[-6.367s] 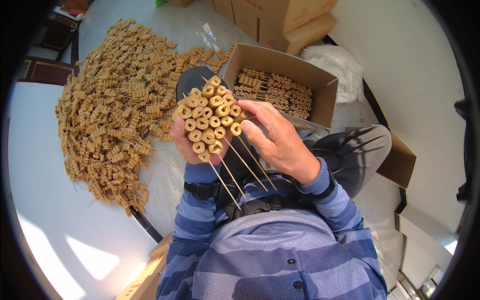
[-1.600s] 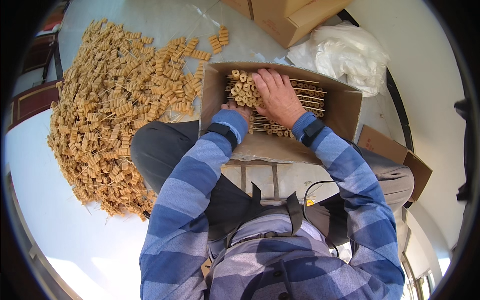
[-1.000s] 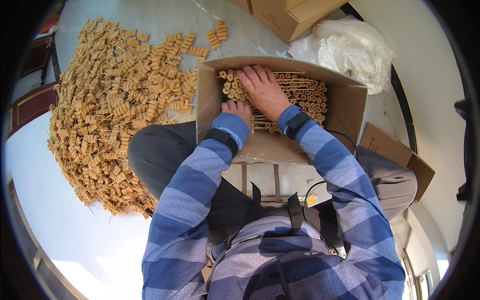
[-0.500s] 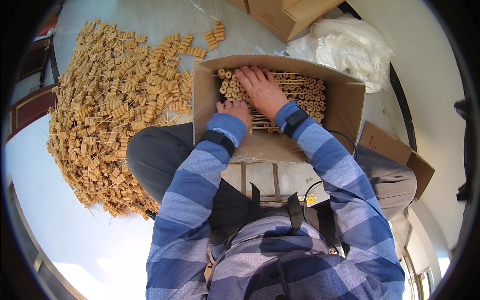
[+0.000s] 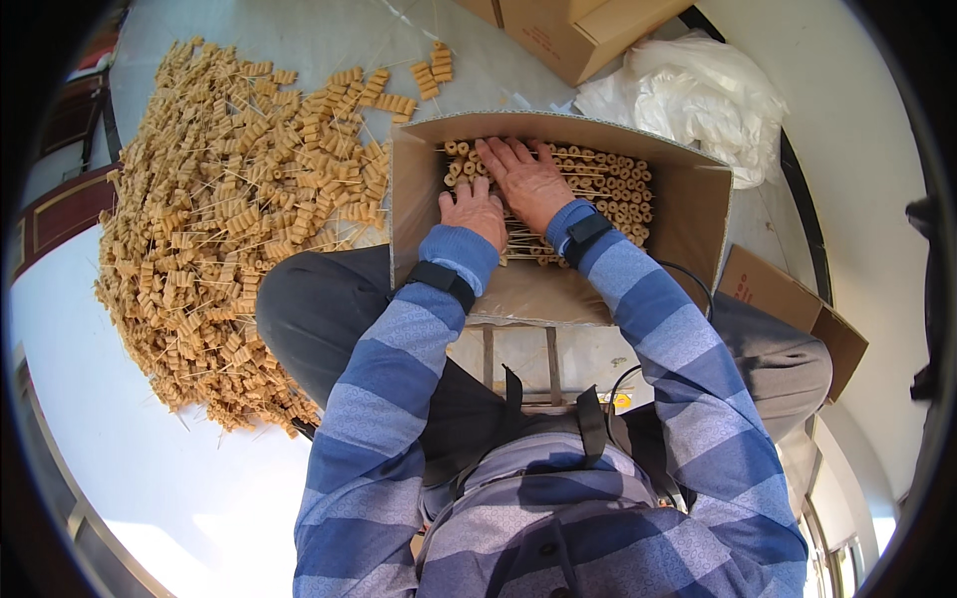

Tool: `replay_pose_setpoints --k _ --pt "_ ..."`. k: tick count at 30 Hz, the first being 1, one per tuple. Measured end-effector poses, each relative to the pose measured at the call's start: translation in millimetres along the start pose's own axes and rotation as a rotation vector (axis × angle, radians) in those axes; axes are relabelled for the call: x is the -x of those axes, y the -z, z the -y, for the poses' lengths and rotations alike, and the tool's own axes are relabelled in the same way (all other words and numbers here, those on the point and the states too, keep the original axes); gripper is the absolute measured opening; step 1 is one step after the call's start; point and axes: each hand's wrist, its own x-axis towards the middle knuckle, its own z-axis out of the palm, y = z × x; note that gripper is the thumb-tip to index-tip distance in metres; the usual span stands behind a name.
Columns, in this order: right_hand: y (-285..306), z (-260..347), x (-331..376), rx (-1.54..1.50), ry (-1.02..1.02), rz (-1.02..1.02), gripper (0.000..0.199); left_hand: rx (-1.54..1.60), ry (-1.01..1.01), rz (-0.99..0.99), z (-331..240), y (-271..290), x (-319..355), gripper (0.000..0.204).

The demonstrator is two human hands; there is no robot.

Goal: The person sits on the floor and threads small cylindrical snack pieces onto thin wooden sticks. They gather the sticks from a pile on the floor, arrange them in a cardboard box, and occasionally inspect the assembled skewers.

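An open cardboard box (image 5: 688, 214) sits in front of my knees and holds rows of tan ring-shaped pieces threaded on thin wooden skewers (image 5: 608, 179). Both hands are inside the box. My right hand (image 5: 526, 179) lies flat with fingers spread, pressing on the skewers at the box's left side. My left hand (image 5: 475, 209) rests just beside it, fingers curled down onto the same layer. Neither hand lifts anything.
A large heap of the same skewered tan pieces (image 5: 229, 219) covers the pale floor to my left. More cardboard boxes (image 5: 578, 35) stand beyond, with a crumpled white plastic bag (image 5: 698, 95) at the far right and a flattened carton (image 5: 788, 309) by my right knee.
Earlier I held a bundle of skewers up in both hands; it has gone into the box. Over the last second my hands slid slightly left and flattened on the layer.
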Motion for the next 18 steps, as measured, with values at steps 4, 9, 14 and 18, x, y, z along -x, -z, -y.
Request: replay_pose_setpoints --k 4,9,14,18 --pt "2.9 6.9 -2.4 0.132 -0.025 0.030 0.065 -0.042 0.002 -0.183 -1.2 -2.4 2.0 0.039" --pt "7.2 14.8 -3.3 0.183 -0.065 -0.001 0.061 -0.049 0.052 -0.224 -1.1 -4.0 0.4 0.044" --pt "9.8 15.4 -2.3 0.088 -0.072 -0.014 0.056 0.049 0.080 -0.145 9.3 -7.0 -9.7 0.049" --pt "19.5 3.9 11.0 -0.017 0.013 -0.131 0.052 0.018 0.094 -0.126 11.8 -6.8 -11.5 0.064"
